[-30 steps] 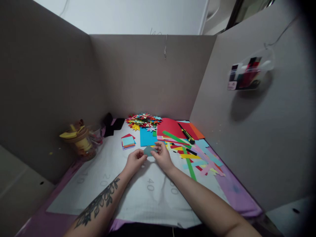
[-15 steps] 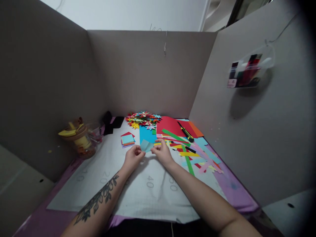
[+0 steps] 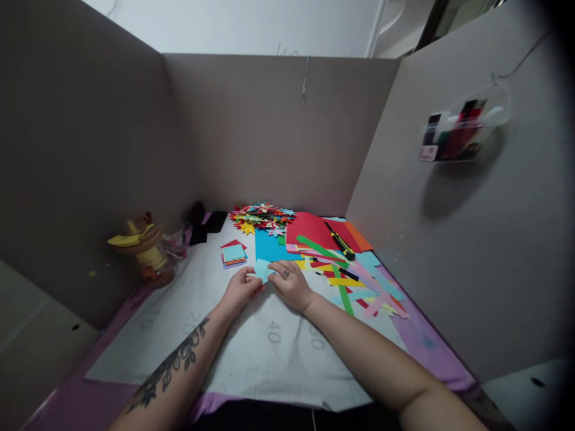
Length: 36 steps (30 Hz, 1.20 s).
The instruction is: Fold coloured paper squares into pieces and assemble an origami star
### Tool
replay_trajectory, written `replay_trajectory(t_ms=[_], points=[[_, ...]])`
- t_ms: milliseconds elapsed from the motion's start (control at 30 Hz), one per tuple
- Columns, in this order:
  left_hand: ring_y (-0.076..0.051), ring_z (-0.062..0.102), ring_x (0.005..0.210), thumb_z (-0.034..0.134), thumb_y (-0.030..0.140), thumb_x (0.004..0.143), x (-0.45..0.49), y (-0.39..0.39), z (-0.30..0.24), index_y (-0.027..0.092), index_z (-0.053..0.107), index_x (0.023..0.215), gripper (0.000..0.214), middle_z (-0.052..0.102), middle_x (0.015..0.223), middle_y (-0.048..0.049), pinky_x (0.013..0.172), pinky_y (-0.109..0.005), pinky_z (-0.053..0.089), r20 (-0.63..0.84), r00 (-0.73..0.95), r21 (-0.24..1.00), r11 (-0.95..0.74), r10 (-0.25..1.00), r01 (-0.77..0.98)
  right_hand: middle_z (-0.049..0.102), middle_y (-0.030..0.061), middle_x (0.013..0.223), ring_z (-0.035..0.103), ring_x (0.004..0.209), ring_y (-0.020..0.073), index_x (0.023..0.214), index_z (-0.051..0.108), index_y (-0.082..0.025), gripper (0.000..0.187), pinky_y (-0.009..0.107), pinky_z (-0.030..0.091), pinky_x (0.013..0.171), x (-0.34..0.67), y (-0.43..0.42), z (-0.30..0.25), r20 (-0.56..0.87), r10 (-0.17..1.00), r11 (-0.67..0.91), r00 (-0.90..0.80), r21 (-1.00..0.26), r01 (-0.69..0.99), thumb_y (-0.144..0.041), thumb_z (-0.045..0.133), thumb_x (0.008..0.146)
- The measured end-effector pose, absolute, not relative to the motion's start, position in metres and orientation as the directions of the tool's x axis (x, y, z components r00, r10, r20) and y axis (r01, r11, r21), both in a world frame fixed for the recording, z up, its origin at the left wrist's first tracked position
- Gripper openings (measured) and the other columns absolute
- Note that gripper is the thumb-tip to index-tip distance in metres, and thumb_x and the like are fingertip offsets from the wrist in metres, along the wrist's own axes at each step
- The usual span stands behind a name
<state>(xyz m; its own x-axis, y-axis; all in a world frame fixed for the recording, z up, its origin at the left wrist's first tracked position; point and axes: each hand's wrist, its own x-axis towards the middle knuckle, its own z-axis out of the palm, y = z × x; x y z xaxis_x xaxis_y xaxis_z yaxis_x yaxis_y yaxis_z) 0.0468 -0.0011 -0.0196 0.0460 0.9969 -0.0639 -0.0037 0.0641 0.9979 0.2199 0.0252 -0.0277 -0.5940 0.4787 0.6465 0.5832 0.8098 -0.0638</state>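
Betw. both hands: small pale-blue paper [image 3: 262, 269]

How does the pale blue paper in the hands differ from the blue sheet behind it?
The pale blue paper is small and held by the left hand and right hand; the blue sheet is larger, darker and lies flat, untouched. Both are on the mat.

Paper [image 3: 261, 269] lying mostly under left hand [image 3: 240, 288] and right hand [image 3: 291, 284]; its shape not showing. Each grip pinching or just pressing: cannot tell. Forearms running off bottom edge. Pouch [image 3: 458, 129] contents blurring together. Jar [image 3: 146, 256] contents showing too small. Black thing [image 3: 204, 222] showing no clear form.
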Motion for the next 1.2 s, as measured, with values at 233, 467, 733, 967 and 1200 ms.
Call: replay_trajectory(t_ms=[233, 467, 733, 967, 1200], points=[[-0.018, 0.062, 0.070, 0.049, 0.020, 0.075, 0.028, -0.004, -0.027, 0.018, 0.060, 0.094, 0.022, 0.069, 0.078, -0.0039, 0.067, -0.029, 0.046, 0.272, -0.061, 0.788, -0.186, 0.960, 0.587, 0.066, 0.0058, 0.094, 0.052, 0.095, 0.0201, 0.082, 0.061, -0.021, 0.020, 0.035, 0.036, 0.081, 0.222, 0.049, -0.033, 0.503, 0.320, 0.913, -0.803, 0.063, 0.403, -0.017, 0.044, 0.090], [-0.020, 0.058, 0.100, 0.046, 0.008, 0.080, 0.034, -0.026, -0.028, 0.023, 0.067, 0.102, 0.034, 0.068, 0.104, -0.0061, 0.091, -0.034, 0.042, 0.362, 0.444, 0.497, -0.573, 0.820, 0.652, 0.065, 0.0079, 0.084, 0.056, 0.085, 0.0189, 0.086, 0.061, -0.019, 0.019, 0.032, 0.040, 0.077, 0.235, 0.038, -0.035, 0.406, 0.327, 0.940, -0.853, -0.050, 0.336, -0.015, 0.043, 0.088], [-0.021, 0.056, 0.110, 0.044, 0.012, 0.085, 0.037, -0.034, -0.028, 0.024, 0.066, 0.107, 0.034, 0.066, 0.113, -0.0057, 0.097, -0.038, 0.043, 0.297, 0.544, 0.386, -0.620, 0.785, 0.683, 0.065, 0.0067, 0.091, 0.056, 0.088, 0.0179, 0.091, 0.061, -0.021, 0.017, 0.032, 0.045, 0.079, 0.248, 0.042, -0.032, 0.422, 0.325, 0.924, -0.847, -0.334, 0.188, -0.017, 0.044, 0.088], [-0.020, 0.060, 0.106, 0.042, 0.007, 0.083, 0.043, -0.045, -0.024, 0.021, 0.066, 0.105, 0.035, 0.067, 0.111, -0.0063, 0.091, -0.038, 0.049, 0.336, 0.596, 0.224, -0.676, 0.729, 0.702, 0.065, 0.0068, 0.084, 0.056, 0.084, 0.0176, 0.081, 0.061, -0.019, 0.014, 0.032, 0.045, 0.078, 0.250, 0.044, -0.034, 0.445, 0.313, 0.906, -0.839, -0.406, 0.122, -0.015, 0.048, 0.087], [-0.021, 0.057, 0.109, 0.044, 0.006, 0.082, 0.044, -0.051, -0.024, 0.019, 0.064, 0.107, 0.035, 0.065, 0.114, -0.0065, 0.094, -0.036, 0.048, 0.292, 0.623, 0.140, -0.677, 0.725, 0.722, 0.061, 0.0036, 0.082, 0.054, 0.082, 0.0156, 0.073, 0.060, -0.017, 0.011, 0.031, 0.043, 0.079, 0.247, 0.050, -0.030, 0.375, 0.454, 0.815, -0.808, -0.542, 0.206, -0.015, 0.055, 0.082]])
